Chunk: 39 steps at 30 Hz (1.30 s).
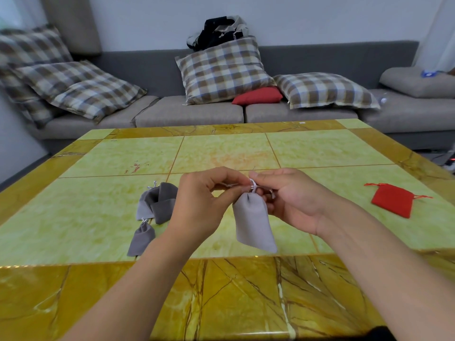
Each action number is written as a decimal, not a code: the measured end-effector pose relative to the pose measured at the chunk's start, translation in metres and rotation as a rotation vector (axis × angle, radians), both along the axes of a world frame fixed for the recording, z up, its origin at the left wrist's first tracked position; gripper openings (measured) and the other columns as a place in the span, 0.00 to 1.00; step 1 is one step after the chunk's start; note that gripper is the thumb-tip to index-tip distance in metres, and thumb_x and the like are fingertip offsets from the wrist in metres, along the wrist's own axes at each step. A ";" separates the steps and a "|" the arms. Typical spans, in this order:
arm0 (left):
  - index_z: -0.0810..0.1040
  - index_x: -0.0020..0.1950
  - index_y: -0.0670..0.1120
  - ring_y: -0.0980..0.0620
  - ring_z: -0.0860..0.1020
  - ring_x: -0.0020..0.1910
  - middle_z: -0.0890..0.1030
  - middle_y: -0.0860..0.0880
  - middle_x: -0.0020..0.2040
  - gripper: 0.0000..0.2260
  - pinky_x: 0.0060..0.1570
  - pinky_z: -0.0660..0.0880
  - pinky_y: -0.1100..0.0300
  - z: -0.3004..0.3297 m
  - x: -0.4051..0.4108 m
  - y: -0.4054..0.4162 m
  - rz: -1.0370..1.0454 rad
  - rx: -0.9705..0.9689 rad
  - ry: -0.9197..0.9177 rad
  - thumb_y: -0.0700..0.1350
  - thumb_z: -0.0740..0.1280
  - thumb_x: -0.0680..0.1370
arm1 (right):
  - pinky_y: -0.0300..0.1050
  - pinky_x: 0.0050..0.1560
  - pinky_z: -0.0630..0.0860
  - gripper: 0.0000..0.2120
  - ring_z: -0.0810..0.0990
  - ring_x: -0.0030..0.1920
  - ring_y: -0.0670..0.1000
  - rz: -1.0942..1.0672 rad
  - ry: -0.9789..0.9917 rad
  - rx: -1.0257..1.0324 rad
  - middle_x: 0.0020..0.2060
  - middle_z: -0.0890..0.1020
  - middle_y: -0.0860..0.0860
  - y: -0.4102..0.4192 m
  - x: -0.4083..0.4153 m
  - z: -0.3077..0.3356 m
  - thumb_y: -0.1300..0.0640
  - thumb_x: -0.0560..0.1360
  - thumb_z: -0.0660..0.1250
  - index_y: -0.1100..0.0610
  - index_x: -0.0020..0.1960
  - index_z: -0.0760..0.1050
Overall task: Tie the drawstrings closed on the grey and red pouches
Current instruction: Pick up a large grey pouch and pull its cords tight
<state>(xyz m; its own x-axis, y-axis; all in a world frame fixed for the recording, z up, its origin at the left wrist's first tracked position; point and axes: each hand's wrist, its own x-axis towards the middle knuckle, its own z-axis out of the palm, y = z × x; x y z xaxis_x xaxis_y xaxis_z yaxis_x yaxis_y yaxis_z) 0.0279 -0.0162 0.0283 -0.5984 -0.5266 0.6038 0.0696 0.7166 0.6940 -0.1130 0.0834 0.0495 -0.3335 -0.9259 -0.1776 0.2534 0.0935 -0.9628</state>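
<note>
A light grey pouch (253,223) hangs above the table between my hands, its neck gathered. My left hand (202,200) pinches one white drawstring end at the neck. My right hand (285,198) pinches the other drawstring end just right of the neck. A pile of grey pouches (157,201) lies on the table to the left of my left hand, and a single darker grey pouch (141,238) lies in front of that pile. A red pouch (392,200) lies flat at the right side of the table, its strings loose on both sides.
The yellow-green marble table (221,153) has an amber border near me. Behind it stands a grey sofa (189,114) with checked cushions, a red cushion (258,96) and a dark bag (219,30) on its back.
</note>
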 end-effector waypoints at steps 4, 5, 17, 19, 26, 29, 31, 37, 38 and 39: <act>0.87 0.47 0.46 0.60 0.83 0.45 0.86 0.54 0.43 0.05 0.46 0.80 0.62 0.002 0.000 -0.004 -0.004 -0.225 -0.018 0.39 0.75 0.72 | 0.36 0.25 0.68 0.11 0.69 0.27 0.46 -0.008 -0.033 0.034 0.28 0.72 0.52 0.001 0.000 -0.001 0.60 0.79 0.66 0.62 0.39 0.78; 0.87 0.47 0.46 0.60 0.83 0.45 0.87 0.54 0.43 0.05 0.45 0.79 0.61 0.002 0.000 -0.005 -0.002 -0.278 -0.019 0.40 0.75 0.73 | 0.36 0.25 0.68 0.11 0.68 0.27 0.47 -0.012 -0.042 0.045 0.28 0.71 0.52 0.001 0.000 -0.002 0.60 0.79 0.66 0.62 0.39 0.77; 0.84 0.51 0.43 0.48 0.82 0.45 0.84 0.49 0.49 0.07 0.40 0.78 0.52 -0.002 -0.007 -0.002 0.099 -0.610 -0.008 0.41 0.66 0.80 | 0.35 0.29 0.65 0.09 0.67 0.31 0.46 -0.107 -0.303 0.058 0.30 0.72 0.50 -0.004 0.003 -0.001 0.57 0.78 0.68 0.58 0.40 0.77; 0.80 0.50 0.45 0.52 0.78 0.42 0.80 0.53 0.47 0.05 0.38 0.77 0.51 -0.003 -0.009 -0.003 0.155 -0.503 -0.034 0.42 0.65 0.81 | 0.35 0.28 0.65 0.09 0.68 0.29 0.46 -0.202 -0.176 0.029 0.29 0.73 0.50 -0.005 -0.001 -0.001 0.59 0.77 0.69 0.59 0.39 0.78; 0.77 0.48 0.43 0.51 0.79 0.42 0.80 0.51 0.45 0.03 0.41 0.77 0.62 -0.005 -0.012 -0.010 0.250 -0.259 -0.005 0.38 0.65 0.80 | 0.37 0.32 0.68 0.11 0.68 0.29 0.46 -0.344 0.437 -0.087 0.28 0.73 0.51 -0.001 -0.010 -0.001 0.60 0.78 0.68 0.61 0.38 0.79; 0.78 0.47 0.44 0.52 0.81 0.41 0.82 0.50 0.44 0.03 0.37 0.71 0.73 -0.003 -0.013 -0.006 0.255 -0.172 0.016 0.38 0.66 0.80 | 0.39 0.33 0.68 0.11 0.68 0.30 0.47 -0.365 0.450 -0.117 0.29 0.73 0.52 -0.003 -0.011 -0.002 0.60 0.78 0.68 0.63 0.39 0.80; 0.77 0.46 0.46 0.54 0.81 0.41 0.82 0.52 0.43 0.04 0.38 0.74 0.71 -0.003 -0.014 -0.005 0.263 -0.129 0.015 0.39 0.67 0.80 | 0.39 0.32 0.68 0.11 0.69 0.29 0.46 -0.380 0.464 -0.122 0.27 0.74 0.50 -0.004 -0.012 -0.006 0.59 0.78 0.68 0.62 0.38 0.80; 0.76 0.45 0.49 0.55 0.80 0.39 0.82 0.54 0.42 0.04 0.36 0.77 0.57 -0.013 0.001 -0.042 0.396 0.013 -0.273 0.45 0.67 0.80 | 0.45 0.43 0.74 0.15 0.78 0.43 0.50 -0.198 0.709 0.164 0.43 0.80 0.51 -0.003 -0.045 -0.024 0.48 0.81 0.61 0.58 0.53 0.80; 0.77 0.45 0.49 0.52 0.79 0.38 0.82 0.52 0.42 0.05 0.35 0.73 0.57 -0.014 0.008 -0.053 0.495 0.007 -0.353 0.46 0.66 0.81 | 0.46 0.46 0.73 0.14 0.78 0.47 0.51 -0.252 0.808 0.215 0.46 0.80 0.51 -0.002 -0.061 -0.028 0.49 0.81 0.63 0.58 0.55 0.80; 0.77 0.45 0.47 0.49 0.78 0.38 0.81 0.49 0.41 0.06 0.35 0.70 0.57 -0.016 0.016 -0.065 0.595 -0.003 -0.440 0.46 0.66 0.81 | 0.45 0.49 0.72 0.12 0.78 0.50 0.53 -0.325 0.908 0.266 0.49 0.80 0.52 0.001 -0.077 -0.033 0.51 0.80 0.65 0.58 0.57 0.79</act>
<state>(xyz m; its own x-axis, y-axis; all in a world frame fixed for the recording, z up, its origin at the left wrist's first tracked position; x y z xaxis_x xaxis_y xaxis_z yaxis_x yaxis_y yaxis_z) 0.0436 -0.0815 0.0127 -0.3992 -0.8363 0.3758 -0.6151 0.5483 0.5666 -0.1898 0.0846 0.0165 -0.6753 -0.7330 0.0816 -0.5165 0.3911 -0.7617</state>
